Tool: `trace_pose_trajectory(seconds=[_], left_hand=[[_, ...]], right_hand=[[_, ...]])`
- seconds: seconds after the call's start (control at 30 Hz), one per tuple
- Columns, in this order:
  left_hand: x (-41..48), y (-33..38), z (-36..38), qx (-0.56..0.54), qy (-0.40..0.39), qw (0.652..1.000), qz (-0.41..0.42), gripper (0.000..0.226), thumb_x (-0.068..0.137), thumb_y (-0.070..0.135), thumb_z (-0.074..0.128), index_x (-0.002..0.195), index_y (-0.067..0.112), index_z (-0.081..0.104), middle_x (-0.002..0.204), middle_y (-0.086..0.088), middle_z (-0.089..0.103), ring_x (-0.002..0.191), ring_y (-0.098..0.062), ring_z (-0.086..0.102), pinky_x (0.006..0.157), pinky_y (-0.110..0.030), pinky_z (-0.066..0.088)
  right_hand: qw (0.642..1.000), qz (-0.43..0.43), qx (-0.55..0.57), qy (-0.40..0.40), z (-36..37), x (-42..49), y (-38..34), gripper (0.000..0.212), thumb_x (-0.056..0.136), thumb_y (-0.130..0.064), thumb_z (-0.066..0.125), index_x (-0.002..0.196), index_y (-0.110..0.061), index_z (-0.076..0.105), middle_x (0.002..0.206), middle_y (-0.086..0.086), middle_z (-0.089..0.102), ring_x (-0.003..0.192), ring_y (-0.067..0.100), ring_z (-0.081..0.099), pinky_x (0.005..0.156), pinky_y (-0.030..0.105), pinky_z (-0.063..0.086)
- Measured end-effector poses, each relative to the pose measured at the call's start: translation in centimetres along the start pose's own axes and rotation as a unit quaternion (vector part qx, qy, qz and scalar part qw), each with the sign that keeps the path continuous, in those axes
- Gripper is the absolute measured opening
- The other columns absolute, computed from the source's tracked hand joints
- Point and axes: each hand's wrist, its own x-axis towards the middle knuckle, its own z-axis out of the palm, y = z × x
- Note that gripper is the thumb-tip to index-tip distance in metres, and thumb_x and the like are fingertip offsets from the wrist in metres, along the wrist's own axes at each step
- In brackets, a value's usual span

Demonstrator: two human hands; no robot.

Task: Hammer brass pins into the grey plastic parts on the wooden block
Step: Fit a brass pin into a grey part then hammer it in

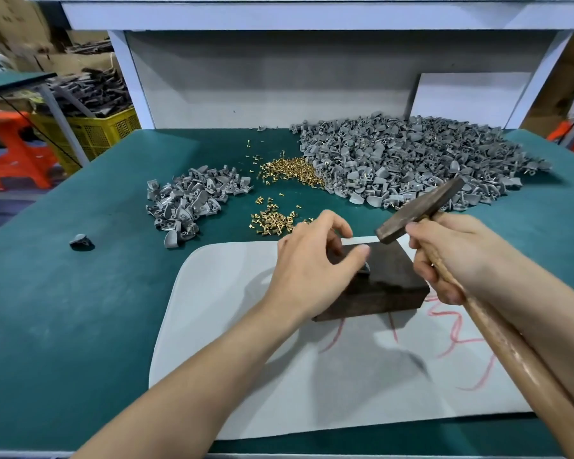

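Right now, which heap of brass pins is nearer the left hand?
The front heap, beyond the left hand; the other heap lies back against the big grey pile.

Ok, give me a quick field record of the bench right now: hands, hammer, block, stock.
left hand: pinches a grey plastic part on the wooden block
right hand: grips the hammer handle
hammer head: raised above the block's far edge, clear of the part
wooden block: on a white sheet
brass pins: loose on the green mat beyond the block
grey parts: small pile at left, large pile at right
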Motion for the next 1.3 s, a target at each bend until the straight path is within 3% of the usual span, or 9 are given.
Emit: trace_pose_trajectory(seconds=[0.07, 0.23, 0.37, 0.5, 0.77, 0.93, 1.17, 1.3], left_hand=[[-0.2, 0.2, 0.3, 0.047, -0.027, 0.998, 0.03, 0.021, 0.076, 0.037, 0.071, 0.082, 0.029, 0.054, 0.076, 0.013, 0.058, 0.084, -0.006, 0.047, 0.084, -0.034, 0.038], [0.2, 0.2, 0.0, 0.077, -0.053, 0.994, 0.062, 0.012, 0.08, 0.025, 0.069, 0.091, 0.028, 0.066, 0.088, 0.011, 0.064, 0.093, -0.015, 0.052, 0.093, -0.044, 0.037], [0.1, 0.4, -0.4, 0.048, -0.06, 0.996, 0.055, 0.025, 0.081, 0.025, 0.072, 0.104, 0.029, 0.065, 0.089, 0.017, 0.065, 0.098, -0.015, 0.054, 0.095, -0.044, 0.038], [0.3, 0.1, -0.6, 0.054, -0.101, 0.993, 0.026, 0.04, 0.079, 0.028, 0.071, 0.118, 0.031, 0.06, 0.11, 0.012, 0.064, 0.109, -0.015, 0.049, 0.1, -0.041, 0.035], [0.4, -0.4, -0.2, 0.042, -0.11, 0.993, 0.024, 0.025, 0.08, 0.018, 0.068, 0.103, 0.029, 0.069, 0.109, 0.009, 0.062, 0.11, -0.017, 0.05, 0.1, -0.041, 0.035], [0.3, -0.2, -0.2, 0.03, -0.111, 0.993, 0.029, 0.025, 0.08, 0.018, 0.069, 0.102, 0.03, 0.069, 0.109, 0.009, 0.062, 0.111, -0.016, 0.049, 0.101, -0.041, 0.034], [0.2, 0.0, 0.0, 0.018, -0.097, 0.994, 0.04, 0.016, 0.079, 0.019, 0.073, 0.094, 0.026, 0.074, 0.105, 0.007, 0.065, 0.109, -0.017, 0.052, 0.099, -0.04, 0.037], [0.3, -0.2, 0.1, -0.004, -0.091, 0.995, 0.035, 0.015, 0.078, 0.017, 0.074, 0.093, 0.021, 0.074, 0.104, 0.004, 0.066, 0.107, -0.016, 0.054, 0.098, -0.036, 0.039]], right_hand=[[1.0, 0.002, 0.005, -0.001, -0.2, 0.1, 0.0, 0.026, 0.096, -0.02, 0.044, 0.074, -0.005, 0.043, 0.036, 0.004, 0.041, 0.02, 0.016, 0.026, 0.032, 0.014, 0.023], [1.0, 0.006, 0.006, 0.001, -0.1, 0.1, 0.0, 0.027, 0.097, -0.02, 0.044, 0.073, -0.006, 0.043, 0.035, 0.004, 0.04, 0.019, 0.016, 0.025, 0.032, 0.013, 0.021], [1.0, 0.006, 0.002, -0.001, 0.0, -0.2, 0.1, 0.028, 0.097, -0.021, 0.043, 0.073, -0.006, 0.043, 0.035, 0.002, 0.039, 0.021, 0.015, 0.026, 0.033, 0.013, 0.023], [1.0, 0.008, -0.005, -0.015, 0.0, -0.7, 0.2, 0.027, 0.097, -0.021, 0.043, 0.074, -0.007, 0.041, 0.036, 0.001, 0.037, 0.023, 0.015, 0.026, 0.033, 0.014, 0.024], [0.997, -0.037, -0.057, -0.023, -0.5, -1.4, 0.3, 0.025, 0.097, -0.02, 0.043, 0.074, -0.01, 0.038, 0.039, 0.003, 0.035, 0.025, 0.017, 0.026, 0.035, 0.019, 0.021], [0.995, -0.046, -0.087, -0.026, -0.8, -1.4, 0.9, 0.027, 0.097, -0.021, 0.043, 0.084, 0.002, 0.039, 0.044, 0.006, 0.035, 0.024, 0.016, 0.028, 0.031, 0.015, 0.023], [0.982, -0.057, -0.18, -0.014, -0.4, -0.6, 0.6, 0.029, 0.096, -0.026, 0.043, 0.071, -0.013, 0.038, 0.034, -0.004, 0.039, 0.023, 0.014, 0.033, 0.03, 0.019, 0.027], [0.965, -0.045, -0.258, -0.023, -0.1, -0.6, -0.4, 0.028, 0.097, -0.025, 0.043, 0.072, -0.014, 0.04, 0.057, 0.005, 0.044, 0.03, 0.018, 0.039, 0.03, 0.019, 0.031]])
